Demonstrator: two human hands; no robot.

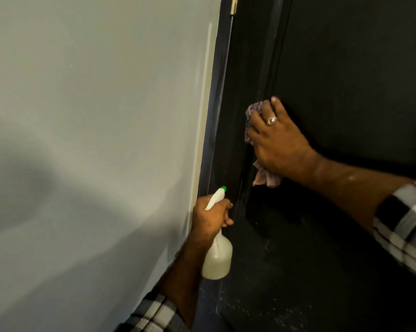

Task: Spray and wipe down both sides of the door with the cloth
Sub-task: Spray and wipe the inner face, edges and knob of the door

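So the right hand (277, 142) is flat against the dark door (346, 68), fingers (257, 121) spread and fairly straight, pressing the cloth (266, 177) onto the panel; the cloth is a pale checked rag (pinkish, a bit crumpled) and most of it is hidden under the palm, with one bit poking out above the fingertips and another bunch hanging out below the heel of the hand; it sits close to the door's hinge-side edge, just beside the vertical moulding there, roughly mid-height in the view; there's a ring (271, 120) on one finger.

The left hand (210, 219) is lower down, by the dark door frame (216, 104) where it meets the grey wall (82, 116); its fingers are curled round the neck of the spray bottle (217, 259), gripping it; the bottle's long axis runs nearly upright, tilted slightly, with the body hanging down below the fist and the white head with its green nozzle tip (223, 187) pointing up and a little to the right, towards the frame and door; the bottle is translucent with pale liquid inside.

Both arms wear checked sleeves (403, 226); a brass hinge (234, 4) shows at the top edge of the frame; the lower door looks speckled, can't tell with what.
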